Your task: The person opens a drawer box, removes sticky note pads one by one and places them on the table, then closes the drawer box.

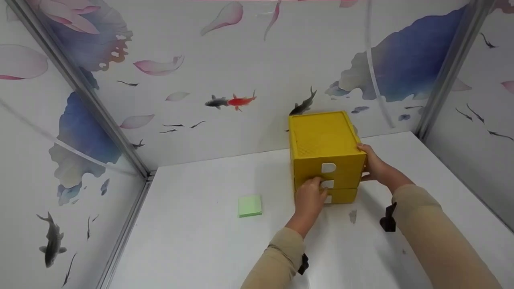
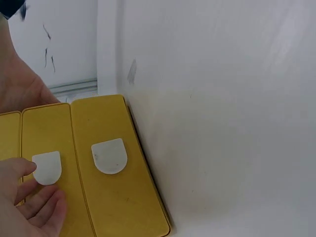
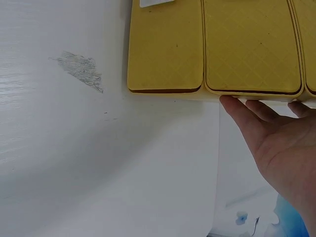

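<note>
Drawer box (image 1: 326, 134) stands right of centre on the worktop (image 1: 192, 241), near the back wall (image 1: 241, 132), with middle drawer (image 2: 47, 128) wide left-to-right and its white tab (image 2: 48, 170) right at the left hand (image 1: 310, 196), the nearer one, fingers curled and pinching it. Right hand (image 1: 377, 166) is on the box's right side, fingers apart and touching the wall, not wrapped round anything. Box is yellow plastic, three stacked tiers, rounded D-shaped tabs, faint crosshatch texture, fronts looking about flush.
</note>
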The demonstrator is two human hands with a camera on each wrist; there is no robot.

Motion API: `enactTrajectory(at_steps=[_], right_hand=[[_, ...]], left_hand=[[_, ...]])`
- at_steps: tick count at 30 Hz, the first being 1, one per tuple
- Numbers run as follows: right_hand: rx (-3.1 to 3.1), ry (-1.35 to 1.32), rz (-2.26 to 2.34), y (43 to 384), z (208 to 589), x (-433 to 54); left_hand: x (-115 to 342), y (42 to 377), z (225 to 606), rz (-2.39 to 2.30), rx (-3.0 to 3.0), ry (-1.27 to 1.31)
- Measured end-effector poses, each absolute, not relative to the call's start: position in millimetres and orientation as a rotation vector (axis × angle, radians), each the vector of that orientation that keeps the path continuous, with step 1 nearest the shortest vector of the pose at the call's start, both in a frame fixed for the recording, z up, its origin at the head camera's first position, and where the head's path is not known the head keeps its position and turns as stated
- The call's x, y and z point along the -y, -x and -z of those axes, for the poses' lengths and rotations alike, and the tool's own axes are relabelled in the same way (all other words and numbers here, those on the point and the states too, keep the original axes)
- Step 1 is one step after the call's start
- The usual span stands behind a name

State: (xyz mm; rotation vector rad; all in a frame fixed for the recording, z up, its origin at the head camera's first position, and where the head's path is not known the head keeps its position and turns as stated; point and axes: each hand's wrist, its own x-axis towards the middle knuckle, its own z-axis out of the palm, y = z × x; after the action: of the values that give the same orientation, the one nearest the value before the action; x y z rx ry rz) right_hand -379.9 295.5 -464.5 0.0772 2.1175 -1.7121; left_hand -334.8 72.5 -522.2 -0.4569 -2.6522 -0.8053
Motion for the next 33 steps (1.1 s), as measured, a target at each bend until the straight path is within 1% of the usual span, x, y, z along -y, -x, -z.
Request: enactTrajectory(at_steps=[8,15,21,27,33], right_hand=[[-2.098,-0.077,1.727,380,465,-295],[-2.102,-0.066,1.714,380,466,-292],[-2.122,-0.071,1.722,379,466,-291],[-2.125,-0.102,1.722,380,465,-292],[-2.112,-0.068,1.724,380,466,-293]], left_hand=[[-79,338,525,0.594,2.646,0.427],[-82,338,524,0.374,2.643,0.351],[-84,337,522,0.4,2.648,0.307],[-85,332,523,0.395,2.627,0.339],[-82,326,524,0.371,2.621,0.355]])
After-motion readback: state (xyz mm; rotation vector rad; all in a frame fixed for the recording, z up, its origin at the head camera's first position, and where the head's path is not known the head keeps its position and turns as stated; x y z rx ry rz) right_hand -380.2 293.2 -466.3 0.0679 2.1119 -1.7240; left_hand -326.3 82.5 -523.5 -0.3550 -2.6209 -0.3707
